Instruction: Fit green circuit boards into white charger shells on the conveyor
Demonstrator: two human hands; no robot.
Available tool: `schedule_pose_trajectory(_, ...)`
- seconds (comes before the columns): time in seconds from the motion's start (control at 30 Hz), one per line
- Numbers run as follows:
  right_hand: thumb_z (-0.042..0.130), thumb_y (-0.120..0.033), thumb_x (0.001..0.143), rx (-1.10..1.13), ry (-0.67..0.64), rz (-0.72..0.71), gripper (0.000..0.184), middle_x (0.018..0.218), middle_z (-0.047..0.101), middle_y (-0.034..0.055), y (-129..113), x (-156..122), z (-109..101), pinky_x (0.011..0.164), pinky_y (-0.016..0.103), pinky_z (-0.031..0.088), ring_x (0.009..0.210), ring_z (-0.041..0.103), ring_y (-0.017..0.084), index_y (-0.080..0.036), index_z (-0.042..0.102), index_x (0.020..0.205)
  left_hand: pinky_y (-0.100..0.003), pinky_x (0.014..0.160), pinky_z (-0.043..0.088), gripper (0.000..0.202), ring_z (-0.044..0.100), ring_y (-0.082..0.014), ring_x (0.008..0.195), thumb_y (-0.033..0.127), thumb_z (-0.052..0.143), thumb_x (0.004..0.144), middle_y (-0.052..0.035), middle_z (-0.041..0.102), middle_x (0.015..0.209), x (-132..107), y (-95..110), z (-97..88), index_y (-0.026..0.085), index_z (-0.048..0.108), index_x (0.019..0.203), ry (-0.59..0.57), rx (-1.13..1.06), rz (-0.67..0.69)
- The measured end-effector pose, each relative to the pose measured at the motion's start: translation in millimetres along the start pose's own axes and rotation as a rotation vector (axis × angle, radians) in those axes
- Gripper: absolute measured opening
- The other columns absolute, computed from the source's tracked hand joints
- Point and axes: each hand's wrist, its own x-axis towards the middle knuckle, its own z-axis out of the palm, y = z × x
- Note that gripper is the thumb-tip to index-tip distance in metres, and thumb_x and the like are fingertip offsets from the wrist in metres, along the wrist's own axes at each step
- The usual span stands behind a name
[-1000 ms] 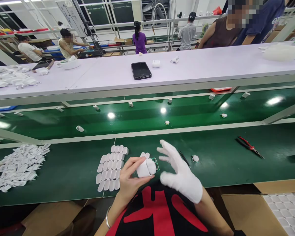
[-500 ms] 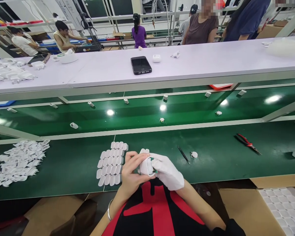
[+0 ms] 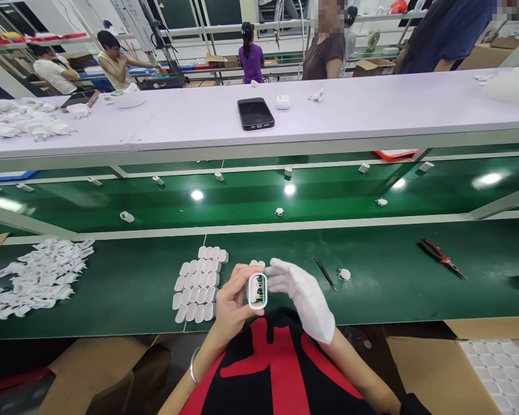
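My bare left hand (image 3: 230, 302) and my white-gloved right hand (image 3: 301, 294) together hold a small white charger housing (image 3: 257, 290) just above the near edge of the green bench. Its open end faces me and a green circuit board shows inside. The left fingers wrap its left side; the gloved fingertips pinch its right side. To the left of the hands, several white housings (image 3: 198, 283) lie in neat rows on the green mat (image 3: 134, 288).
A heap of white plastic parts (image 3: 37, 276) lies at the left. A black pen-like tool (image 3: 325, 273), a small white part (image 3: 345, 274) and red-handled pliers (image 3: 442, 258) lie to the right. A phone (image 3: 255, 113) rests on the white shelf. Cardboard boxes (image 3: 467, 369) sit below; people work beyond.
A second ago my right hand was open beside the housing; it closed onto it. The housing has since been turned so its open end with the circuit board faces me.
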Motion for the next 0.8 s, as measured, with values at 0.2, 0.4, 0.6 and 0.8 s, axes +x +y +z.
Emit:
schedule_pose_trajectory(0.2, 0.049, -0.034, 0.093, -0.194, 0.029, -0.230, 0.027, 0.106, 0.064, 0.0081, -8.9, -12.0, -5.0, 0.079, 0.036, 0.054, 0.085, 0.064, 0.020, -0.023, 0.066, 0.111, -0.041, 0.083, 0.049, 0.053, 0.055, -0.0258, 0.101, 0.043, 0.077, 0.067, -0.0101, 0.066, 0.110, -1.8, -7.3, -0.4, 0.026, 0.062, 0.115, -0.002, 0.052, 0.059)
schedule_pose_trajectory(0.4, 0.064, -0.025, 0.082, -0.721, -0.107, -0.527, 0.052, 0.135, 0.046, 0.0082, -19.6, -17.6, 8.8, 0.090, 0.040, 0.051, 0.109, 0.056, 0.023, -0.031, 0.049, 0.131, -0.044, 0.090, 0.049, 0.055, 0.057, -0.0274, 0.106, 0.044, 0.075, 0.069, -0.0130, 0.064, 0.117, -3.7, -6.1, 1.9, 0.022, 0.062, 0.118, -0.016, -0.015, -0.099)
schedule_pose_trajectory(0.6, 0.071, -0.032, 0.077, -0.859, -0.139, -0.490, 0.061, 0.125, 0.057, 0.0107, -12.9, 9.9, 1.7, 0.096, 0.044, 0.048, 0.110, 0.057, 0.026, -0.026, 0.048, 0.133, -0.042, 0.098, 0.047, 0.063, 0.057, -0.0304, 0.115, 0.053, 0.073, 0.066, -0.0134, 0.064, 0.120, -2.2, -15.7, 0.4, 0.019, 0.063, 0.119, 0.027, -0.131, -0.342)
schedule_pose_trajectory(0.8, 0.076, -0.036, 0.065, -0.733, -0.209, -0.044, 0.062, 0.102, 0.063, 0.0080, 33.6, 65.1, -36.4, 0.071, 0.033, 0.054, 0.079, 0.066, 0.020, -0.018, 0.056, 0.121, -0.046, 0.112, 0.029, 0.057, 0.039, -0.0269, 0.134, 0.044, 0.060, 0.082, -0.0115, 0.045, 0.142, 2.7, -49.8, -1.9, 0.020, 0.049, 0.133, -0.119, -0.137, -0.611)
